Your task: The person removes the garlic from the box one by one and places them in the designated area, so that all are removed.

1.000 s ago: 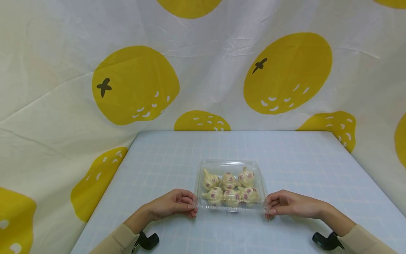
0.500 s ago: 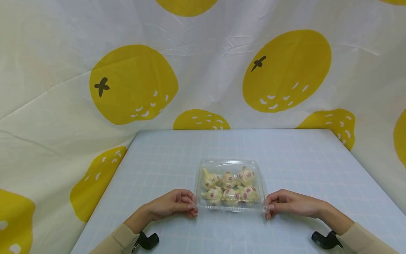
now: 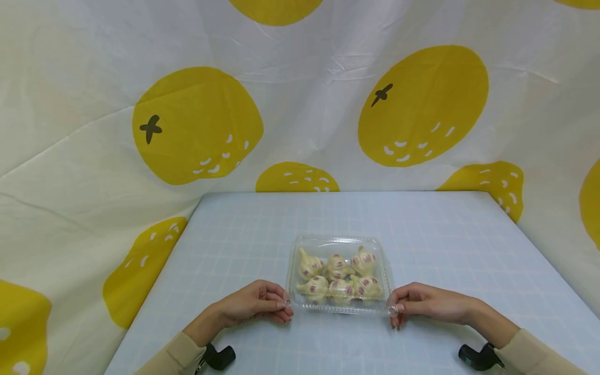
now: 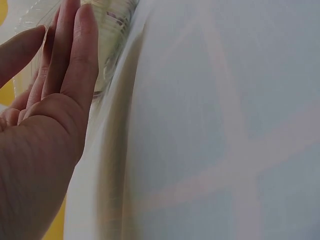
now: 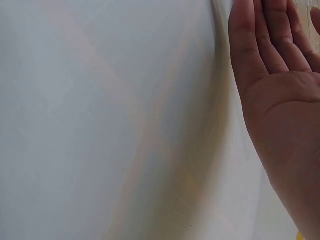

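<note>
Left hand [image 3: 258, 303] and right hand [image 3: 428, 303] pinching clear container [image 3: 334, 308] by near corners, right fingertips [image 3: 395, 324] slightly lower than before

A pale blue table [image 3: 234, 234], its surface crossed by a faint grid of lighter lines, stretches back to a straight far edge. Directly on it, near the middle, lies a clear, rectangular plastic container [image 3: 328, 308].

The right grip [image 5: 280, 100] shows its palm beside pale striped cloth [image 5: 100, 150], clear plastic [image 5: 304, 11] at upper right.
</note>
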`<state>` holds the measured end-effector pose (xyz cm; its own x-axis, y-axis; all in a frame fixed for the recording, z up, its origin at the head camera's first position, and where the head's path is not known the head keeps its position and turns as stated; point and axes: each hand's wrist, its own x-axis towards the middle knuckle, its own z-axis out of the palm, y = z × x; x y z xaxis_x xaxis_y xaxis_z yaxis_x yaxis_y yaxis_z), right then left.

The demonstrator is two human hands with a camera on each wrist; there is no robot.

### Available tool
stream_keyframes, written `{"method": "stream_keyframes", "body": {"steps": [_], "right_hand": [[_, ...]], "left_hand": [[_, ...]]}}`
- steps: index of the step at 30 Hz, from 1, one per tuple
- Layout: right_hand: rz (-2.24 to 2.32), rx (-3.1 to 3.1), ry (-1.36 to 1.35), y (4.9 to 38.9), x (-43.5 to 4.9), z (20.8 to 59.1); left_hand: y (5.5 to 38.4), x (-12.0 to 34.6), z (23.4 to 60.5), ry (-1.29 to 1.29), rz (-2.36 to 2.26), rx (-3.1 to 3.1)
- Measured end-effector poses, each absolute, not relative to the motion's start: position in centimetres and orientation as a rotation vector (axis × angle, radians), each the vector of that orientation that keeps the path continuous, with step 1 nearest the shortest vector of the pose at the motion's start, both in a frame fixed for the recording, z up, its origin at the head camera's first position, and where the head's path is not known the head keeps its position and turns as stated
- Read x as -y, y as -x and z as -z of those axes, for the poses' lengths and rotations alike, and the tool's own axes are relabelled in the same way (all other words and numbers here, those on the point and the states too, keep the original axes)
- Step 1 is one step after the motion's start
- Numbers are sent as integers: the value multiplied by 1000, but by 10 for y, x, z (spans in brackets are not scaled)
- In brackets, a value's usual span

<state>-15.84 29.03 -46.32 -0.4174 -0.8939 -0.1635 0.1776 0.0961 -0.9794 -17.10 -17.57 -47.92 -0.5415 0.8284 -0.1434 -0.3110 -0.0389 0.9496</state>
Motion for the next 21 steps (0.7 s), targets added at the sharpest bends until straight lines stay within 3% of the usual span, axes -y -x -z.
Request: {"method": "stream_keyframes", "body": {"steps": [21], "right_hand": [[1628, -1371, 726, 153, -285, 476]], "left_hand": [[169, 174, 476, -645, -1683, -1356]]}}
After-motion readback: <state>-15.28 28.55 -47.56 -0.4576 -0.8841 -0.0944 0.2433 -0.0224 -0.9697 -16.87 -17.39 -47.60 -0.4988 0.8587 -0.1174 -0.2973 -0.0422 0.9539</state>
